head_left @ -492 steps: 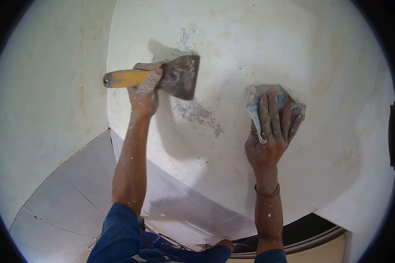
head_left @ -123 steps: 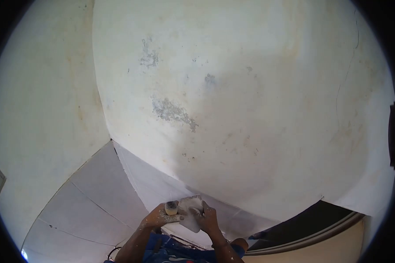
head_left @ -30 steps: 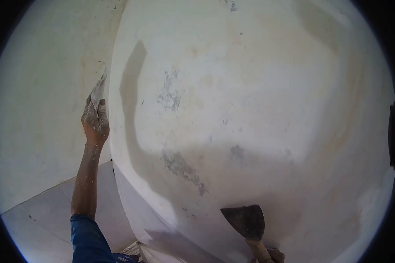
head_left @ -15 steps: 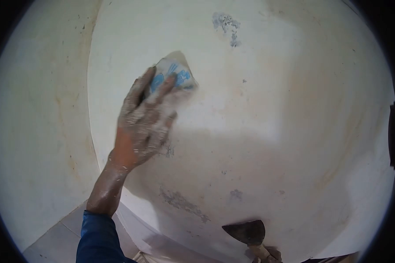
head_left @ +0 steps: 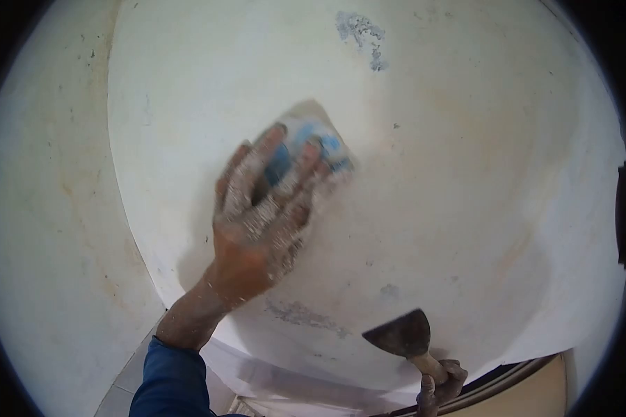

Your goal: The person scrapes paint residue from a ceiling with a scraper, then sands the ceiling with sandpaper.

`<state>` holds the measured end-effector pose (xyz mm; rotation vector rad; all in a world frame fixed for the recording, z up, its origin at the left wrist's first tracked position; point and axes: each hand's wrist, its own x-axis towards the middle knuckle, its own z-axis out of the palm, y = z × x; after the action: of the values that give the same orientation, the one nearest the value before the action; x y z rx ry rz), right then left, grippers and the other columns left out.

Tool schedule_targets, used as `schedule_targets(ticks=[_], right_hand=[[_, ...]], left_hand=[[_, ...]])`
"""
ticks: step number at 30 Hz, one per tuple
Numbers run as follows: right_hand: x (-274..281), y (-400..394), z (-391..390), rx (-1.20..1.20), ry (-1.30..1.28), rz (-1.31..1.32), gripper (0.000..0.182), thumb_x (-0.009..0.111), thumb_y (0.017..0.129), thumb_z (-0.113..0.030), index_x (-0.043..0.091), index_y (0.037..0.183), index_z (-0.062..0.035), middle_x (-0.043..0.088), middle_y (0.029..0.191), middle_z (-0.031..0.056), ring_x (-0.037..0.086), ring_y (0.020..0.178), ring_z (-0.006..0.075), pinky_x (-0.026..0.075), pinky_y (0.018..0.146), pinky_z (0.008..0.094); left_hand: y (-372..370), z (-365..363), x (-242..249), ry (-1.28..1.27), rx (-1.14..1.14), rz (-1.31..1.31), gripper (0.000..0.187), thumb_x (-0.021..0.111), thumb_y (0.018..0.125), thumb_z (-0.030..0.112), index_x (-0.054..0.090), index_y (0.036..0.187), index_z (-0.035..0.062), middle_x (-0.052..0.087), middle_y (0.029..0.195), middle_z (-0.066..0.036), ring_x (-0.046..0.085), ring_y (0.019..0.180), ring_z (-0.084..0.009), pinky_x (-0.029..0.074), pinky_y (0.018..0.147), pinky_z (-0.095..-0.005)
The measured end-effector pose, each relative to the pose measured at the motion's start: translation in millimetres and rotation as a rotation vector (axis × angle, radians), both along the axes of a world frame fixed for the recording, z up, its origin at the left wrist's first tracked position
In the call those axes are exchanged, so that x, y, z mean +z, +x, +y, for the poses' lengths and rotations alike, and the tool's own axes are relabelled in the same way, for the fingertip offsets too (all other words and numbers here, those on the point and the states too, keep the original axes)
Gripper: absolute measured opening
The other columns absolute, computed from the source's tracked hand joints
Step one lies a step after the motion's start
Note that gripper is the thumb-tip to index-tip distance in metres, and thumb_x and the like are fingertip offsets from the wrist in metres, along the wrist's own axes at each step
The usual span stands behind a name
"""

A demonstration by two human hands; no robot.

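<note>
One sheet (head_left: 335,144), whitish with blue marks and blurry, is against the big wall (head_left: 480,181), nearer its left edge. There are two dusty hands: the left hand (head_left: 257,215) lies over it, grip spread nearly flat; the right hand (head_left: 442,383), near the wall's bottom edge, has its grip curled around one dark-bladed scraper (head_left: 405,337).

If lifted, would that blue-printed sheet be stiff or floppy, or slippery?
The blue-printed sheet would probably feel light and fairly floppy, since it looks thin. It might slip, given the pale, dusty coating on the left hand.
</note>
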<state>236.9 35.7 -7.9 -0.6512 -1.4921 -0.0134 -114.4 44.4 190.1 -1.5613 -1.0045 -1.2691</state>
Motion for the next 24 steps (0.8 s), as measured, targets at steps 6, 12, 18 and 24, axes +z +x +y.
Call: schedule_targets(ticks=[6,12,18,24], right_hand=[[74.5,-62.6,-17.8,-0.165,0.31,-0.149,0.039,0.056,0.085,-0.025,0.052,0.115,-0.0025,0.052,0.075,0.0143,0.046,0.061,0.0245,0.037,0.05,0.0331],[127.9,-89.1,-24.4,-0.375,0.297,-0.153,0.038,0.054,0.086,-0.022,0.053,0.113,0.0049,0.052,0.082,0.014,0.048,0.064,0.0208,0.039,0.052,0.0289],[155.6,-113.1,-44.7,-0.557,0.188,-0.324,0.035,0.068,0.073,-0.004,0.054,0.105,0.0015,0.059,0.087,0.0181,0.061,0.072,0.0291,0.051,0.058,0.0346],[168.7,-129.5,-56.9,-0.562,0.081,-0.495,0.05,0.059,0.069,0.005,0.05,0.118,-0.0032,0.056,0.092,0.0177,0.062,0.076,0.0331,0.052,0.06,0.0355]], left_hand=[[-23.7,4.3,23.2,0.059,0.042,0.094,0.031,0.061,0.081,0.018,0.061,0.112,0.0207,0.051,0.129,0.006,0.03,0.133,-0.028,0.007,0.11,-0.0566],[-37.6,-9.4,9.4,0.019,0.175,0.214,0.033,0.056,0.085,0.014,0.057,0.118,0.0147,0.05,0.13,0.005,0.032,0.131,-0.0281,0.008,0.106,-0.0638],[-22.2,1.4,-3.1,-0.018,-0.153,0.194,0.032,0.054,0.085,0.016,0.058,0.117,0.0151,0.051,0.129,0.004,0.033,0.131,-0.0292,0.004,0.105,-0.0667],[-39.4,4.6,16.3,0.007,-0.089,0.097,0.031,0.051,0.088,0.019,0.058,0.118,0.0152,0.047,0.133,0.001,0.031,0.131,-0.028,0.002,0.103,-0.0684]])
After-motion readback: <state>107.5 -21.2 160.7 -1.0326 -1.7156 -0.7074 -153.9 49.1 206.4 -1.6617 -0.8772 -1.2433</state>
